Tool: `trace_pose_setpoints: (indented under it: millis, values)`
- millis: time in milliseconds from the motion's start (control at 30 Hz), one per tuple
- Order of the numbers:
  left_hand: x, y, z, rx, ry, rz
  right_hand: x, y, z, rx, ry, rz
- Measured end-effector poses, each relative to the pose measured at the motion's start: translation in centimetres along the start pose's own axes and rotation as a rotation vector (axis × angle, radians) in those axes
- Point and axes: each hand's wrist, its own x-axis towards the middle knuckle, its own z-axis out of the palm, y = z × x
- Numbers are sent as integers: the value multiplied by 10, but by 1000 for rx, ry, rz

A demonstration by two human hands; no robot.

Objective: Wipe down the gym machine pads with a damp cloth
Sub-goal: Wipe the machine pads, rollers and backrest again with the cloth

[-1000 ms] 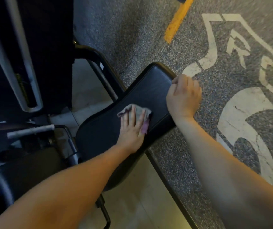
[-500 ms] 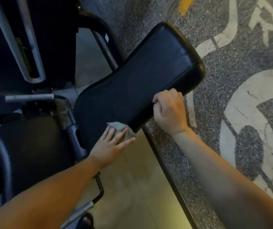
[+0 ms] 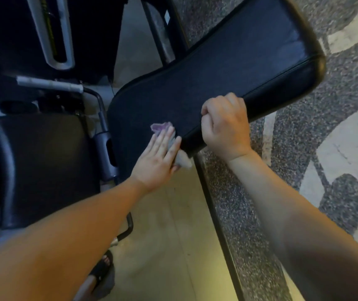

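A long black back pad (image 3: 212,79) slants from the upper right down to the middle of the view. My left hand (image 3: 158,159) lies flat with straight fingers, pressing a small grey-purple cloth (image 3: 161,127) against the pad's lower end; part of the cloth sticks out under my palm. My right hand (image 3: 225,127) grips the pad's near side edge, fingers curled over it. A black seat pad (image 3: 43,166) sits at the left, below the back pad.
The machine's dark frame with a silver slotted bar (image 3: 50,33) fills the upper left. A metal lever (image 3: 48,84) and a black adjustment post (image 3: 106,153) stand between the pads. Speckled rubber floor (image 3: 304,148) with white markings lies right; a sandalled foot (image 3: 102,272) shows below.
My left hand slid the cloth from the pad's middle down to its lower end. My right hand shifted down the pad's side edge. The view moved closer and lower.
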Motion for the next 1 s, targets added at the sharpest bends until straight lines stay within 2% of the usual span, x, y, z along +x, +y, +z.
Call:
trace_pose_setpoints:
  millis: [133,333,467,600,700,767,933,1000]
  values:
    - [-33,-30,6,-77,-123,-136,24,-1,14,-185,-114,-33]
    - [28,-16,-24,-333,-66,-328,68,3,7,-481,-233,-2]
    - [107,1,-56,-424,29,-282,90,11,2,-549,-275,165]
    - [141,3,-65,-423,82,-179,90,7,3,-602,-376,165]
    - [146,-25,-62,-377,86,-118,91,10,8,-611,-327,161]
    - [154,-51,-60,-379,64,-141,90,12,12,-614,-260,164]
    - [191,-103,-71,-597,-48,-411,93,13,18,-636,-264,185]
    - [196,-98,-80,-652,-77,-427,94,13,18,-643,-276,183]
